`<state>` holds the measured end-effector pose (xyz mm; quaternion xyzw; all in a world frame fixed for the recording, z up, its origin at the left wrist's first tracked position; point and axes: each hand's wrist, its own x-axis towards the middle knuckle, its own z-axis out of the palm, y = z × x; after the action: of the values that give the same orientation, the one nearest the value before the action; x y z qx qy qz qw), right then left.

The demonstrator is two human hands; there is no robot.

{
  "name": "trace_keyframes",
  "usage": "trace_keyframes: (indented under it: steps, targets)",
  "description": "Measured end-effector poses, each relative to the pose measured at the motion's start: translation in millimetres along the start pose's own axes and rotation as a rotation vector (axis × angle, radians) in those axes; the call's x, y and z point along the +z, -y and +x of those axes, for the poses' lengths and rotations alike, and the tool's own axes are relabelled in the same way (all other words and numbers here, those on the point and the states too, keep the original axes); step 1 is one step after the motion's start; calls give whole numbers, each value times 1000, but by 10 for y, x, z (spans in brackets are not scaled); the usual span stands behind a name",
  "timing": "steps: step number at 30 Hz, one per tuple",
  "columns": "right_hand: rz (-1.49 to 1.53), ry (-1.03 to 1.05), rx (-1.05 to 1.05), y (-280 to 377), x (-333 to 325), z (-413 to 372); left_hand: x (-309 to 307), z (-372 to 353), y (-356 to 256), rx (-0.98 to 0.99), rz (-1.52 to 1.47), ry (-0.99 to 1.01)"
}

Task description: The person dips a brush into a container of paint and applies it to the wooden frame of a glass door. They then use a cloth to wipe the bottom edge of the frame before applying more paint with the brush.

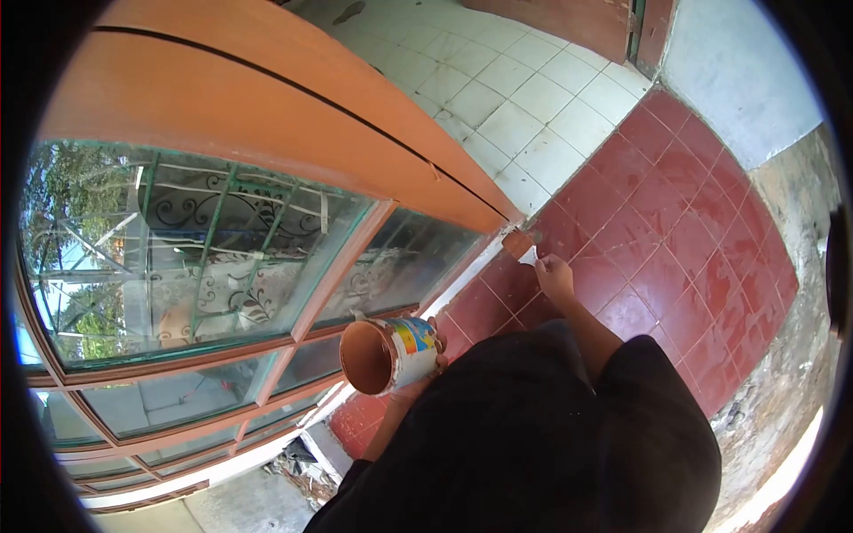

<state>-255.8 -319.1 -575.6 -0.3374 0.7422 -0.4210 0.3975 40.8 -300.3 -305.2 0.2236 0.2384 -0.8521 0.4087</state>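
Note:
My left hand [414, 389] is wrapped round a paint can [404, 348] with a colourful label, its open mouth tilted toward me. Orange-brown paint coats the can's inside and smears its rim. Farther forward, my right hand [554, 274] pinches a paintbrush [526, 252] whose bristles are orange-brown. The bristle end is right beside the low end of the orange-painted wooden frame [355, 115], close to the white strip at the floor. My dark shirt [533, 435] fills the lower middle of the view.
Glass window panes [195, 258] in brown-orange frames run along the left, with metal grilles seen through them. Red tiles [657, 240] cover the floor here, white tiles [524, 98] lie beyond. A pale wall [746, 71] stands at upper right, near a brown door [569, 22].

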Motion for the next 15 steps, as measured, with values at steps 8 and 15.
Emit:
trace_keyframes:
  steps: [8, 15]
  targets:
    - [186, 28, -26, 134, 98, 39, -45, 9, 10, -10, 15, 19]
    - [183, -49, -37, -96, 129, 75, -51, -57, -15, -24, 97, 78]
